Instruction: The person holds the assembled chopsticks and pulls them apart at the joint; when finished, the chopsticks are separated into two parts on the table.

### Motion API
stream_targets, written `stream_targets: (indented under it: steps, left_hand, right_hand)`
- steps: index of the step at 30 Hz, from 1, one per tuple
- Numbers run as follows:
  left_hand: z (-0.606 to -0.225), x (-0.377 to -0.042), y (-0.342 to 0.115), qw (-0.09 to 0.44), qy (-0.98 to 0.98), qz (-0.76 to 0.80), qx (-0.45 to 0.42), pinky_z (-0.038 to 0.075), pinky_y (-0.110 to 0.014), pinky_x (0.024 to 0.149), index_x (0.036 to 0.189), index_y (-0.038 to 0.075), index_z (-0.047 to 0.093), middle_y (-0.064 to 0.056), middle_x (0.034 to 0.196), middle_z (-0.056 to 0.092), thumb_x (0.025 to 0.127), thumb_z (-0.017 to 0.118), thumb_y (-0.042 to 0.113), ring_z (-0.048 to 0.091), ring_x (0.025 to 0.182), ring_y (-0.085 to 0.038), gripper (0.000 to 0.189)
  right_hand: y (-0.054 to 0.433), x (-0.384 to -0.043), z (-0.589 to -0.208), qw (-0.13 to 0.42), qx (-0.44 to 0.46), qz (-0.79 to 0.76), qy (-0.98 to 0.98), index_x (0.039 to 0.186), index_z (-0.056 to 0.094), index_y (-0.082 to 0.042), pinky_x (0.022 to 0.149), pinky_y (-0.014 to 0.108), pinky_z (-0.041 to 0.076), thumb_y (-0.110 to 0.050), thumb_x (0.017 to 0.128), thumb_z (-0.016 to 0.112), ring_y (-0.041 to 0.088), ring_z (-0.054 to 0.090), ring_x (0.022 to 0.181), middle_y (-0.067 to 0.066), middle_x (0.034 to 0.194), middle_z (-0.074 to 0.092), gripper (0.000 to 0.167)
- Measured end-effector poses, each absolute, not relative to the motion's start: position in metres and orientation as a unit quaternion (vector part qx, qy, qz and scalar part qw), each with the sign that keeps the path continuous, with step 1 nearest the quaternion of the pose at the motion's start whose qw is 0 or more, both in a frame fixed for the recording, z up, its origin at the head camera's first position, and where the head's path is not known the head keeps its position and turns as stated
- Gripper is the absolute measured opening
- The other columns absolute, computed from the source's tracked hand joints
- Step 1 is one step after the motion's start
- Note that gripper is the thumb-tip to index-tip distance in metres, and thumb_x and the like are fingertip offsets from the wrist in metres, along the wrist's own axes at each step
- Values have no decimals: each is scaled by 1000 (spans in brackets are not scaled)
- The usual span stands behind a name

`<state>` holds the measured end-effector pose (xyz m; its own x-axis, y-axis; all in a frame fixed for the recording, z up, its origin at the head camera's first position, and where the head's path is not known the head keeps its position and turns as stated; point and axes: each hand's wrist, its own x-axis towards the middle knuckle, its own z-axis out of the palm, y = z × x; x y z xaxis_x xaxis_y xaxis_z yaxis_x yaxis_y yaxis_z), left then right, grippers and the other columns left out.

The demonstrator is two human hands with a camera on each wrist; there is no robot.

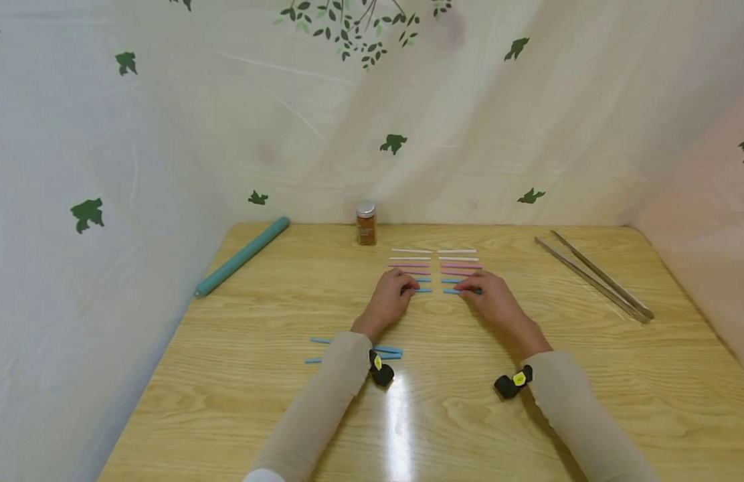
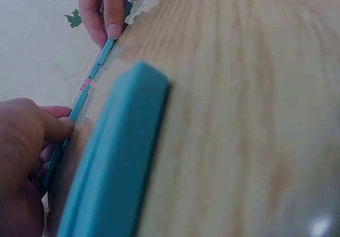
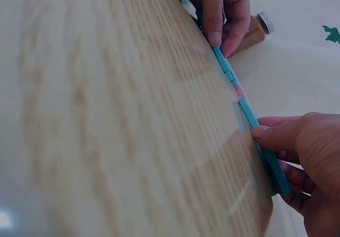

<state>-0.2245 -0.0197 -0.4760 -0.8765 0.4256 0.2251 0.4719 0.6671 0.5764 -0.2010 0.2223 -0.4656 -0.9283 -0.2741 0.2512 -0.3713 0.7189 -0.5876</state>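
Note:
Two columns of slim plastic bag clips lie on the table, with white clips [image 1: 457, 251] at the back, pink clips [image 1: 461, 266] in the middle and blue ones in front. My left hand [image 1: 389, 294] pinches the front blue bag clip [image 2: 79, 105] of the left column between thumb and fingers. Facing it across a small gap, my right hand [image 1: 495, 299] pinches the front blue bag clip [image 3: 247, 112] of the right column. Behind each hand lies another blue clip, partly covered. Under the left forearm are more blue clips [image 1: 389, 349], some of them hidden by the sleeve.
A spice jar [image 1: 366, 226] with a silver lid stands near the back edge. On the left lies a teal roll [image 1: 242, 258]; on the right, long metal tongs [image 1: 595, 278]. A patterned sheet [image 1: 324, 161] encloses the wooden table [image 1: 444, 422] at the back and sides.

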Motion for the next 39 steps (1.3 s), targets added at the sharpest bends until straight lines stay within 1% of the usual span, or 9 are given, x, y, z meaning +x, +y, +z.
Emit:
stream_targets:
  steps: [8,11,13,16,18,23,26,31,39]
  left_hand:
    - [-475,-221,-21,49,-912,-316,-258,45,-34,89,99,10,71,-6,100,62,93,60,8,56,98,-24,13]
    - [-469,-216,-25,61,-915,-299,-264,44,-34,87,102,11,70,-5,102,61,94,60,12,55,95,-22,13]
    - [-462,-213,-30,57,-916,-297,-264,43,-34,86,104,12,69,-3,103,59,95,59,16,53,94,-21,14]
    - [-447,-207,-41,38,-917,-295,-267,43,-33,85,105,13,69,-1,104,58,96,59,20,51,95,-20,15]
    - [-437,-205,-50,23,-919,-284,-273,44,-34,87,104,12,69,-1,104,59,96,58,21,51,97,-19,16]
    - [-422,-197,-82,-2,-922,-258,-289,46,-36,90,102,8,70,-4,97,62,95,59,16,56,96,-22,15]
    - [-420,-190,-104,-19,-923,-260,-281,48,-36,86,102,6,70,-5,95,62,94,60,13,57,93,-21,14]
    - [-422,-178,-136,-45,-925,-260,-275,50,-35,83,102,7,70,-3,94,61,94,60,13,58,91,-18,14]
    - [-432,-163,-173,-61,-903,-285,-317,50,-32,79,98,6,70,-3,91,62,90,65,10,59,86,-17,10]
  right_hand:
    - [221,-200,-466,68,180,328,-925,98,75,-5,71,35,45,-4,87,68,23,55,81,9,90,64,13]
    - [221,-198,-464,67,188,324,-925,100,74,-4,71,37,45,-4,86,68,25,56,82,10,91,64,15]
    - [220,-197,-461,67,191,322,-925,100,73,-4,74,41,47,-3,87,67,27,57,85,11,93,65,15]
    - [217,-193,-453,70,193,322,-924,100,72,-3,78,45,48,-1,87,66,30,59,90,12,96,65,14]
    - [213,-188,-447,66,195,326,-923,100,71,-2,78,46,49,-1,87,65,31,59,91,13,97,64,14]
    - [194,-175,-432,46,213,341,-915,103,70,-2,76,44,49,-3,88,65,29,59,89,12,101,64,16]
    - [182,-166,-429,32,226,350,-909,105,69,-2,77,42,49,-4,89,65,26,59,89,11,100,64,17]
    - [163,-154,-434,16,245,356,-901,107,68,-3,77,36,51,-6,89,66,21,60,87,8,99,64,19]
    - [135,-137,-438,-41,257,380,-888,109,66,-4,79,32,51,-13,91,65,17,59,88,6,101,65,20]
